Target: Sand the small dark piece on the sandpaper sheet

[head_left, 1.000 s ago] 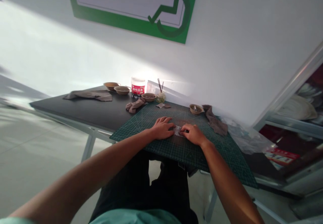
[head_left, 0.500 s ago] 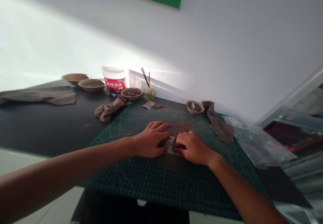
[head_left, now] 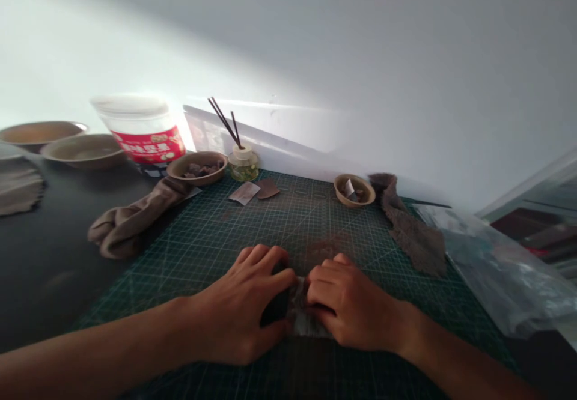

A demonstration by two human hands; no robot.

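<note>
A small pale, smudged sheet [head_left: 309, 326] lies on the green cutting mat [head_left: 202, 235] between my hands. My left hand [head_left: 246, 301] pins its left side with thumb and index finger, the other fingers curving forward. On the sheet's right part rests my right hand [head_left: 349, 304], its fingers curled and pinched together. A dark bit shows at those fingertips; what it is stays hidden. Brownish dust marks the mat just beyond the hands.
Ahead lie a pale paper piece [head_left: 244, 193] and a brown one [head_left: 268, 188]. Behind stand a bowl of brown lumps [head_left: 198, 169], a reed diffuser [head_left: 243, 163] and a red-labelled tub [head_left: 146, 136]. At right are another bowl [head_left: 354, 191], a grey-brown cloth [head_left: 415, 241] and a plastic bag [head_left: 500, 268].
The view has come closer and tilted down, so hands and objects look larger. Both hands stay at the pale sheet, with much the same hold.
</note>
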